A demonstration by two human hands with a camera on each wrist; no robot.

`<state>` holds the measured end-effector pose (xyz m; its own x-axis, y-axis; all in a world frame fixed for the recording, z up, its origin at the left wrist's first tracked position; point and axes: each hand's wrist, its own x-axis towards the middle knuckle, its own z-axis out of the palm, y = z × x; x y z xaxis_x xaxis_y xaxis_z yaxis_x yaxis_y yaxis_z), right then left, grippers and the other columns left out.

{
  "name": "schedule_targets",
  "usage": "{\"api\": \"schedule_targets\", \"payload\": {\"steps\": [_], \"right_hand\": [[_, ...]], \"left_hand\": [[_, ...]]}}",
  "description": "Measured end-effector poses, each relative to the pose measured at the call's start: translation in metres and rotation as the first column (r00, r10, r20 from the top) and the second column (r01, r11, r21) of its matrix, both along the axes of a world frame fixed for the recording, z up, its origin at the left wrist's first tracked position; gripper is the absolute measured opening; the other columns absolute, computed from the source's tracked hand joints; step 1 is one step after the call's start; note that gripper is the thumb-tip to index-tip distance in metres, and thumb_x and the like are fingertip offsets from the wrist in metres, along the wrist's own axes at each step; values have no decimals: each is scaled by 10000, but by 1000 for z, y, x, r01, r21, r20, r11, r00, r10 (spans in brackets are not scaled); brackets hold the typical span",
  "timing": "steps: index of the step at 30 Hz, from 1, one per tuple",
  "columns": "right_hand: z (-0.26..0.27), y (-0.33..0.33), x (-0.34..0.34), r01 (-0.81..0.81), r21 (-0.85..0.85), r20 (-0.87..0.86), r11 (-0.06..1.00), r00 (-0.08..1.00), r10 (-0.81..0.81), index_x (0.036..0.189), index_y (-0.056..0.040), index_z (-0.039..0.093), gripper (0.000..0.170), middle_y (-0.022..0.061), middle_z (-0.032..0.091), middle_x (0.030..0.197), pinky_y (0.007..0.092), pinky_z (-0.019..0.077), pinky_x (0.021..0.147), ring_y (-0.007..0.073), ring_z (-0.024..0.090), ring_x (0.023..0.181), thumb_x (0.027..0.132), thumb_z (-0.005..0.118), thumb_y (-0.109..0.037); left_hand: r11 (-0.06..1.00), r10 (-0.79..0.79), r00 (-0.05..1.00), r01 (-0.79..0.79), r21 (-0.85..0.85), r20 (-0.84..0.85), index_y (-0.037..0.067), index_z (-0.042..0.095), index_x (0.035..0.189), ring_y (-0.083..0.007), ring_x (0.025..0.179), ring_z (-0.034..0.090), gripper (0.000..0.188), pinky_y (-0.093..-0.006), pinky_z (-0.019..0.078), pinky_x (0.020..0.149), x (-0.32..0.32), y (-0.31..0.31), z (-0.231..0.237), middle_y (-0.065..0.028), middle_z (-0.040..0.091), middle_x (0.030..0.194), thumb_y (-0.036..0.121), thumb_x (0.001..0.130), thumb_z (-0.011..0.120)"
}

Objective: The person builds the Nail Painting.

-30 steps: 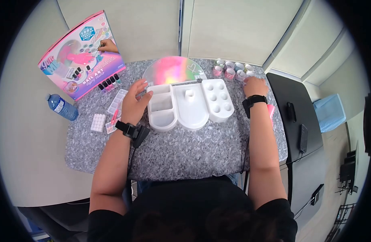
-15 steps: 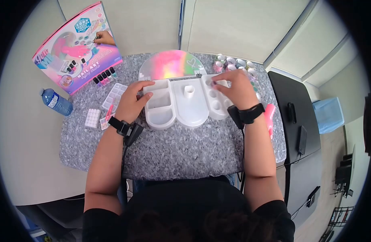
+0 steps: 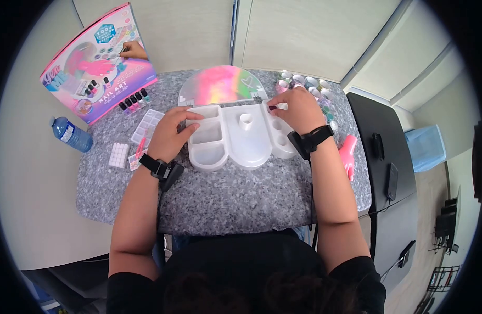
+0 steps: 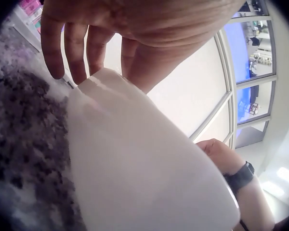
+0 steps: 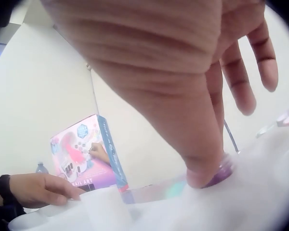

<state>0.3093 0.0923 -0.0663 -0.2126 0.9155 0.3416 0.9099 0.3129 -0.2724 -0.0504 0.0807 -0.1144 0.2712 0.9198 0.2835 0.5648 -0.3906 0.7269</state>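
Note:
A white molded organizer tray with compartments, a central post and round wells stands before me. My left hand rests at its left side, fingers loosely bent around the back corner; in the left wrist view the fingertips are right at the tray's edge. With thumb and fingers, my right hand pinches a small purple pot by its side. In the head view the pot shows dark at the back-left well of the right-hand section. The hand hides some of the wells. Behind the tray lies a shiny iridescent semicircular panel.
Several small glitter pots stand at the back right, near a pink model hand. On the left are nail polish bottles, a divided case, a white block set, a water bottle and a printed box.
My right hand has moved left from the glitter pots to the tray's wells, bringing the small purple pot. My left hand stays by the tray's left side.

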Motion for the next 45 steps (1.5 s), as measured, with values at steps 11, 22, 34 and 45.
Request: {"api": "schedule_targets", "payload": {"steps": [11,22,34,45], "right_hand": [[-29,19,120,342,-14,-84,939,936,-342,1186,-122,849,317,167,823,1100,420,591,995,351,776,1075,926,812,-300],[-45,29,141,528,-235,-83,816,826,-558,1094,-205,873,249,113,832,1014,444,627,911,321,798,986,851,823,-184],[-6,-11,58,-114,-108,-307,988,949,76,1058,-101,857,246,123,815,1091,437,566,1003,335,717,1059,831,867,-194],[-18,-11,72,-83,31,-247,996,965,88,1029,-106,851,201,100,790,1160,443,533,1076,353,678,1189,857,859,-209]], "left_hand": [[997,26,999,-29,-72,-40,125,820,1226,-245,1303,632,227,-354,533,1005,2,-3,3,-121,632,1479,195,1014,779],[1000,-4,1000,5,25,-19,151,835,1207,-245,1048,672,251,-347,541,900,0,1,-10,-151,679,1387,210,964,824],[998,-8,1000,7,-64,-13,136,831,1219,-242,1029,676,269,-346,530,896,4,-4,0,-124,679,1362,174,953,811],[998,-4,1000,3,-60,-13,127,825,1219,-241,1070,676,261,-352,532,914,4,-5,0,-140,669,1415,179,964,809]]}}
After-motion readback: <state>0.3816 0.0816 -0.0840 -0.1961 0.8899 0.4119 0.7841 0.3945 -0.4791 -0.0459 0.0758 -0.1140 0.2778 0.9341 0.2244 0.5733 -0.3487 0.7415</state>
